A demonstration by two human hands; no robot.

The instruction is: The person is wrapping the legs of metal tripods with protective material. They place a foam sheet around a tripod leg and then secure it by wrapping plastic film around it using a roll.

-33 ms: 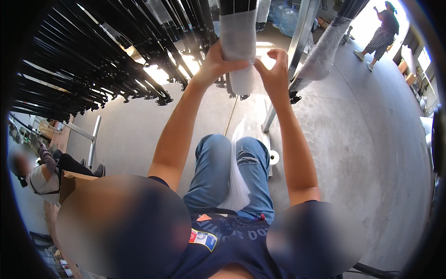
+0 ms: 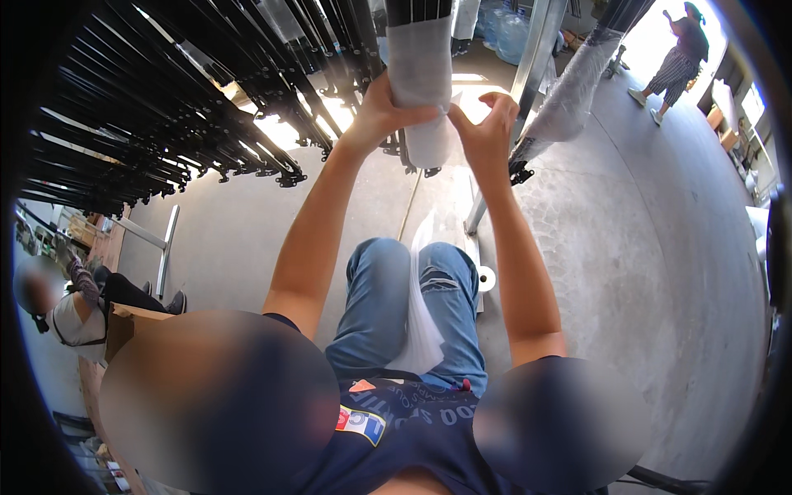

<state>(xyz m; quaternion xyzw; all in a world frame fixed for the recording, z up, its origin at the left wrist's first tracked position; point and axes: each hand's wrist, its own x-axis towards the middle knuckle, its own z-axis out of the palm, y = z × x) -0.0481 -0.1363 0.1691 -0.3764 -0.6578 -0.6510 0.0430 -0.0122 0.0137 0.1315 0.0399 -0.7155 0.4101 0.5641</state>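
Observation:
A bundle of black metal rods [image 2: 419, 8] hangs in front of me, its lower part wrapped in a white foam sheet [image 2: 419, 62]. My left hand [image 2: 386, 115] is closed around the wrapped part from the left, its thumb lying across the front. On the other side, my right hand [image 2: 485, 132] has its thumb tip against the wrap's right edge. Its fingers are bent and stand apart from that thumb, with a gap between. Over my lap lies a loose strip of white sheet [image 2: 422, 330].
Many black rods [image 2: 124, 124] hang in rows at the left. A plastic-wrapped bundle [image 2: 569, 91] slants beside a metal post [image 2: 536, 66] at the right. A white roll [image 2: 487, 279] sits by my knee. One person [image 2: 74, 305] is at the left, another [image 2: 681, 58] at the far right.
The wrapped bundle has shifted very slightly left. My right hand's bent fingers have moved a little to the right, away from its thumb.

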